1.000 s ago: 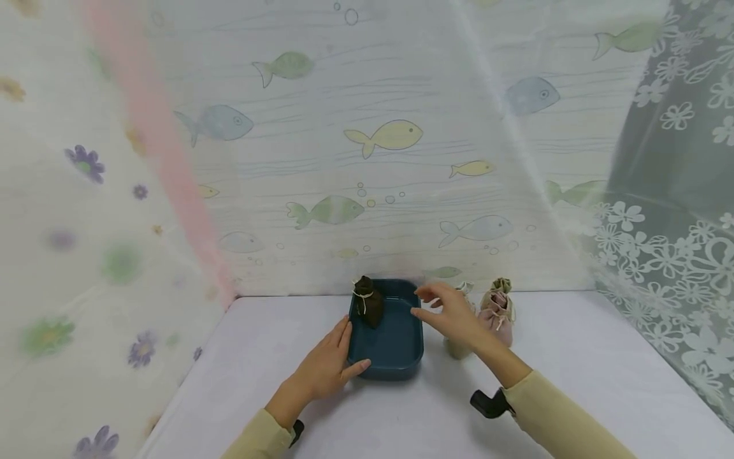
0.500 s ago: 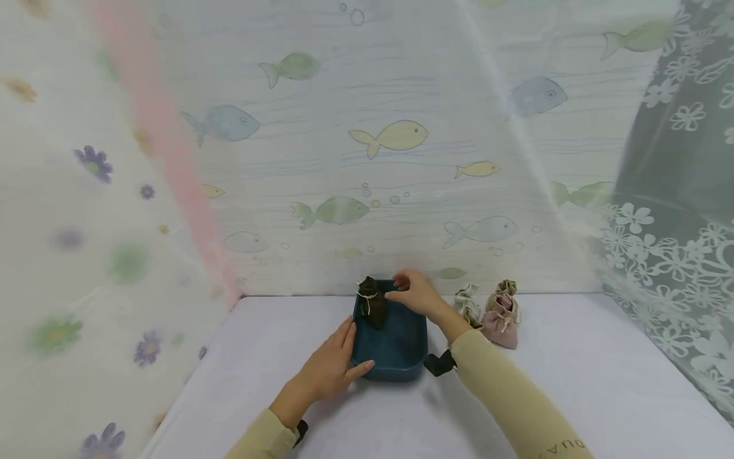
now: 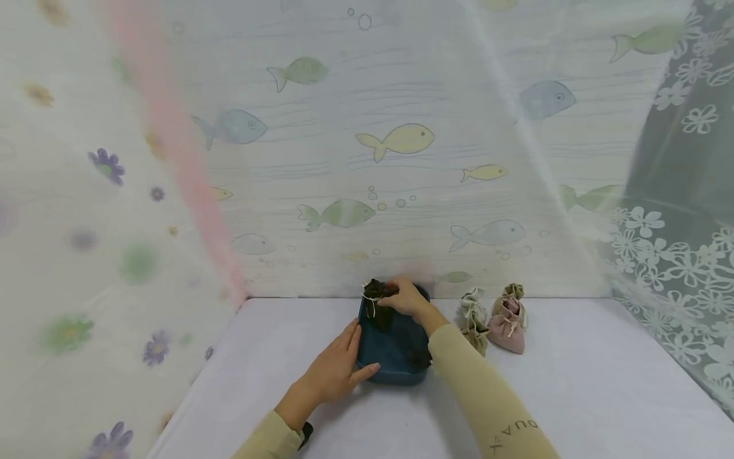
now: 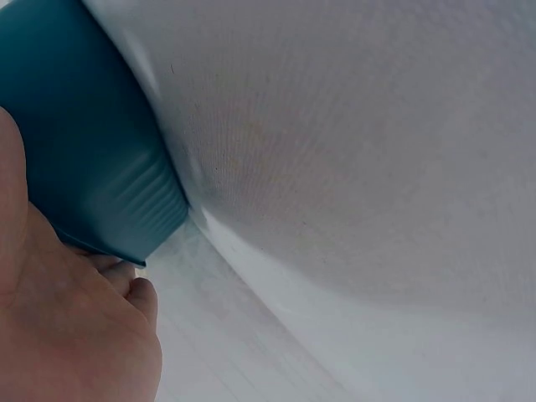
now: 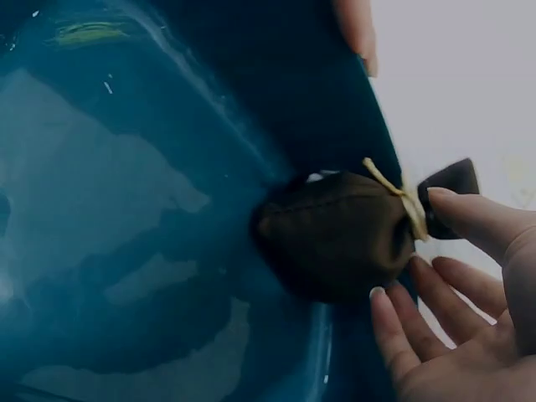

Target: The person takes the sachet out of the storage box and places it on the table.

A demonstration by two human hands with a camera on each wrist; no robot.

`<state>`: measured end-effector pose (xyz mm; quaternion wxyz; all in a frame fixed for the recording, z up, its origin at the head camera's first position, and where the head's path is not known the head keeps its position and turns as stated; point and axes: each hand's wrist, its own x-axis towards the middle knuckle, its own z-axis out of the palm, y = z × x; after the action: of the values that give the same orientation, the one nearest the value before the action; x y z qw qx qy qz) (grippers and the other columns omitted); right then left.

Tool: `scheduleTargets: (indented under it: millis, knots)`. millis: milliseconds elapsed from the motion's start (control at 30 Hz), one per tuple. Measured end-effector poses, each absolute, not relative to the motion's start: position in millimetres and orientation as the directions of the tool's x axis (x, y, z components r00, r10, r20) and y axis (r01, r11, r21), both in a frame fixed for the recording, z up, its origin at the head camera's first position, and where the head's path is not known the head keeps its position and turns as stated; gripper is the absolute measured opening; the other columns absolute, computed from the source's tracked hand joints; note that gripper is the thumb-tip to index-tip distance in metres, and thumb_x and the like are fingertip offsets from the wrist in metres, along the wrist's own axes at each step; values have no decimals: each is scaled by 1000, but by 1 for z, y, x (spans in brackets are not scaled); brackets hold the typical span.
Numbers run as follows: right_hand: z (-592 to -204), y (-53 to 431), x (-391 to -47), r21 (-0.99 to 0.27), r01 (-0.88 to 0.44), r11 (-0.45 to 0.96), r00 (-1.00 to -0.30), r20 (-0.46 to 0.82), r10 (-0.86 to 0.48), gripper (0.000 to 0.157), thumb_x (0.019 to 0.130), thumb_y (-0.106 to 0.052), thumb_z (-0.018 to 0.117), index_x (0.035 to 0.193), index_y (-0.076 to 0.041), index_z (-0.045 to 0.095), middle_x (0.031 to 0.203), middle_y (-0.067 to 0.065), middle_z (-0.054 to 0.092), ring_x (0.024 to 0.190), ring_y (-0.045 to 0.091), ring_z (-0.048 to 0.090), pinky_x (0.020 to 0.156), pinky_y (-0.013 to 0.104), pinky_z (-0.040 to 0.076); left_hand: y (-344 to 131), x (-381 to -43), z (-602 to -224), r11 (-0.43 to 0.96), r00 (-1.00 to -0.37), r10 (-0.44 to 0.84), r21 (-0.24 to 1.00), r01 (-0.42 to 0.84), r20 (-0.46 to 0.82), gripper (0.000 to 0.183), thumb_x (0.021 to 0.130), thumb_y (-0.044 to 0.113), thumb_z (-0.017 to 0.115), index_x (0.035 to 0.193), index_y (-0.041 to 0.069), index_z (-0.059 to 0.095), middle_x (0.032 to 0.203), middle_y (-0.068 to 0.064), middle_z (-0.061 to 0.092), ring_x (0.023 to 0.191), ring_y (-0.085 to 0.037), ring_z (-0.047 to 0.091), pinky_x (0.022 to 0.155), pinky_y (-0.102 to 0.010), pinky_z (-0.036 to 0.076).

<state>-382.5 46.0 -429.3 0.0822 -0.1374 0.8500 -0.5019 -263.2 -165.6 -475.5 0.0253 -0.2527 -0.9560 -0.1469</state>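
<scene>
A dark brown drawstring pouch (image 3: 380, 312) with a cream cord leans in the far left corner of a blue rectangular dish (image 3: 395, 376). My right hand (image 3: 407, 298) is at the pouch's tied neck. In the right wrist view, the thumb (image 5: 469, 209) lies against the gathered top, while the other fingers spread loosely beside the pouch's body (image 5: 335, 239). Along the dish's left side rests my left hand (image 3: 332, 370), its fingers fairly straight and the thumb at the near rim. The left wrist view shows its palm beside the dish wall (image 4: 92, 159).
Right of the dish stand more drawstring pouches: a pale grey one (image 3: 471, 303), an olive one (image 3: 476, 335) before it, and a pink one (image 3: 507, 328) with an olive top (image 3: 514, 292) behind. A white cloth covers the table (image 3: 573, 382); a fish-print curtain (image 3: 401, 178) hangs behind.
My right hand has moved left from the dish's right edge, across it to the brown pouch's neck. My left hand has stayed against the dish. The view has shifted slightly.
</scene>
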Motion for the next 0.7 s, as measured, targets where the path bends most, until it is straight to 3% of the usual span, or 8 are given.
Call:
scheduleTargets:
  millis: [333, 600, 700]
  knots:
    - [-446, 43, -386, -817, -163, 553, -966, 19, -256, 40, 90, -16, 78, 124, 3, 69, 118, 17, 65, 113, 35, 61, 100, 50, 50, -163, -260, -476, 822, -865, 483, 271, 501, 133, 99, 101, 69, 41, 158, -10, 23, 168, -24, 16, 153, -37, 25, 120, -53, 31]
    - [-433, 47, -385, -840, -149, 521, -968, 18, -249, 51, 94, -18, 75, 138, 2, 61, 134, 20, 62, 126, 38, 57, 107, 52, 46, -162, -261, -478, 835, -876, 469, 269, 481, 110, 100, 101, 71, 39, 160, -7, 20, 170, -20, 12, 155, -34, 21, 122, -51, 29]
    - [-417, 47, -379, -841, -186, 507, -960, 45, -277, 50, 94, -19, 75, 137, 1, 62, 133, 19, 64, 124, 37, 59, 107, 52, 47, -165, -263, -477, 841, -882, 459, 266, 471, 110, 101, 100, 73, 36, 160, -7, 19, 170, -20, 11, 155, -33, 20, 122, -50, 28]
